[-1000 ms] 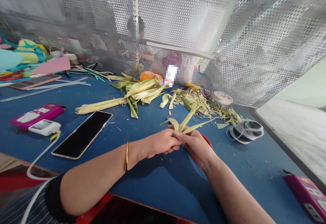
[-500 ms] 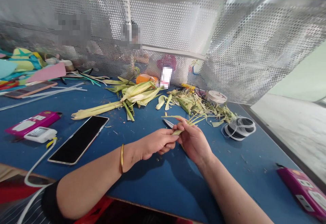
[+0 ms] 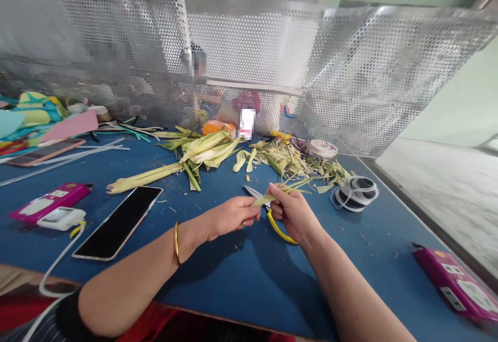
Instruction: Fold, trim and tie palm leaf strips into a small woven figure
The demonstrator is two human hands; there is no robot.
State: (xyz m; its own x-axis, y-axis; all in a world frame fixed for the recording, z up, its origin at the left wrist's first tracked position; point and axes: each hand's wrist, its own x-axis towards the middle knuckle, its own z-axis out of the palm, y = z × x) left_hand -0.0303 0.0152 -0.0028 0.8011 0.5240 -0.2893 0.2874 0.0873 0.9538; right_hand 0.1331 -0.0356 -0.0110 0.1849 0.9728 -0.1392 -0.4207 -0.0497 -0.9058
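Observation:
My left hand (image 3: 238,214) is closed on one end of a pale green corn husk (image 3: 263,200). My right hand (image 3: 292,211) pinches the same husk farther along, and its split, thin ends fan out beyond the fingers to the right. Beneath the hands are scissors (image 3: 280,232) with yellow handles, their blades pointing up and left; the right hand partly covers them. Farther back lies a bundle of whole corn husks (image 3: 210,147), with a heap of shredded husk (image 3: 290,159) to its right.
A black phone (image 3: 120,222) lies left of my arm, near a magenta power strip (image 3: 50,203) and a white device (image 3: 62,218). On the right are a cord spool (image 3: 356,194) and another magenta power strip (image 3: 457,282). A perforated metal screen (image 3: 249,51) stands behind.
My hands have drawn slightly apart along the husk, and the right fingers have turned to a pinch from above. More of the scissors, including a yellow handle, now shows. The view has shifted slightly.

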